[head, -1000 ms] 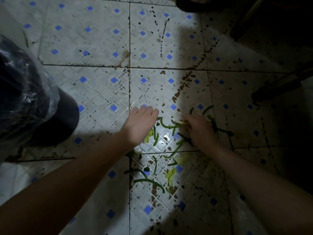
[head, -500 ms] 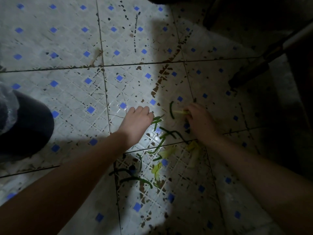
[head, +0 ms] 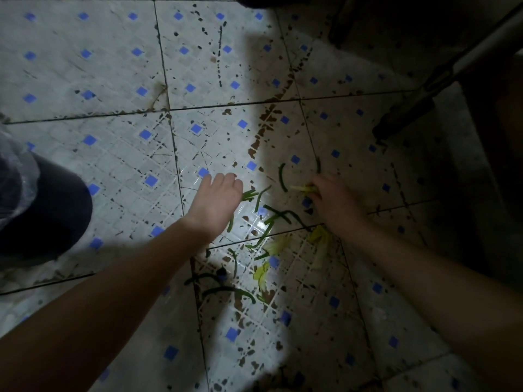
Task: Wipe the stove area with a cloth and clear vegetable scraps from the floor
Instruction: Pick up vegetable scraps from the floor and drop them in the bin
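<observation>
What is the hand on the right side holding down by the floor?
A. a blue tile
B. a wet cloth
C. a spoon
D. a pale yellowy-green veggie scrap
D: the right hand pinches a pale yellow-green scrap that sticks out from its fingertips, just above the tiled floor.

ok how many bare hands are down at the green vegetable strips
2: left hand at the left of the green vegetable strips, right hand pinching a pale yellow scrap at their right.
</observation>
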Action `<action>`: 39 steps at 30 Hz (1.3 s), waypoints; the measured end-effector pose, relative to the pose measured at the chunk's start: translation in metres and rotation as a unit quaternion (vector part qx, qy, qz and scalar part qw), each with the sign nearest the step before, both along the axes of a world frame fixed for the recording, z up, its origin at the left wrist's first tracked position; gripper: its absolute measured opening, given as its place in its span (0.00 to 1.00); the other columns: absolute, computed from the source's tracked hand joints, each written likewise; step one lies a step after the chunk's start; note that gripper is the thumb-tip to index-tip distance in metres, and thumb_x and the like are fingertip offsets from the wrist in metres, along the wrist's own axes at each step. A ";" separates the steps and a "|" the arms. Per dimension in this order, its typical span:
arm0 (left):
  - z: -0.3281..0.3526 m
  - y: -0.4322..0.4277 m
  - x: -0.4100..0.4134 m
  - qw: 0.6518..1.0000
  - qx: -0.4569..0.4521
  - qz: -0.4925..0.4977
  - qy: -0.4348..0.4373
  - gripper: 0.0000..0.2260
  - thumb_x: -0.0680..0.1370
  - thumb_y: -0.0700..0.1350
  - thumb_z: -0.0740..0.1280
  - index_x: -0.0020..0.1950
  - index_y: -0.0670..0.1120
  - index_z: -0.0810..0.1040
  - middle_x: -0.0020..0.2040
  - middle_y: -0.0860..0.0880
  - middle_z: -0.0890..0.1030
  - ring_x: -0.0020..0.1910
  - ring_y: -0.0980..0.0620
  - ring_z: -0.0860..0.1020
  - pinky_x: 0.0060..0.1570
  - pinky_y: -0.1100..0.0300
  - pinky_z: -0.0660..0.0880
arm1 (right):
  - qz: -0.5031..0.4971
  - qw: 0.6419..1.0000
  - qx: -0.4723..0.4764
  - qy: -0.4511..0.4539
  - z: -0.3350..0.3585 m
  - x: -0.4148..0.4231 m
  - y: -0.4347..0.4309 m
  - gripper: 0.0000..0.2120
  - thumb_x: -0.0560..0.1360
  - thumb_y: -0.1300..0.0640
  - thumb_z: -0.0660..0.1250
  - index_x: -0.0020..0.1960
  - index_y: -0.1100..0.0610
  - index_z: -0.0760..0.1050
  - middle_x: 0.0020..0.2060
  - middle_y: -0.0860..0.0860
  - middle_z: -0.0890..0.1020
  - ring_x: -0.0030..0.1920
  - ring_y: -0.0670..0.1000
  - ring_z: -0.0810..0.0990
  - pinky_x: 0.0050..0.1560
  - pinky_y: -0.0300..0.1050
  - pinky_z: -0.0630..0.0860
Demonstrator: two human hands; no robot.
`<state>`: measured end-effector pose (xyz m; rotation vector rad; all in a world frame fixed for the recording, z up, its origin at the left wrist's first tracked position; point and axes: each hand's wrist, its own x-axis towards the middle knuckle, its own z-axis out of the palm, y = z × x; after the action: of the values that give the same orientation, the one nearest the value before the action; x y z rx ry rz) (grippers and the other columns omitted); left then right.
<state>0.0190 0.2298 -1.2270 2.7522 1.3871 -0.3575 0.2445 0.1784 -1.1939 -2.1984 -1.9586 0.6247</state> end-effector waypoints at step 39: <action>0.033 -0.003 -0.047 0.996 -0.082 0.024 0.022 0.08 0.79 0.39 0.61 0.59 0.44 0.70 0.57 0.44 0.76 0.57 0.44 0.73 0.54 0.53 0.69 | 0.077 0.996 -0.021 0.033 0.014 -0.049 -0.007 0.03 0.77 0.64 0.62 0.50 0.60 0.74 0.47 0.55 0.75 0.49 0.54 0.72 0.46 0.49 0.73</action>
<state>-0.0280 0.2267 -1.1943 2.5896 1.3632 -0.5077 0.1951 0.1718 -1.1797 -2.0350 -2.1147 0.7545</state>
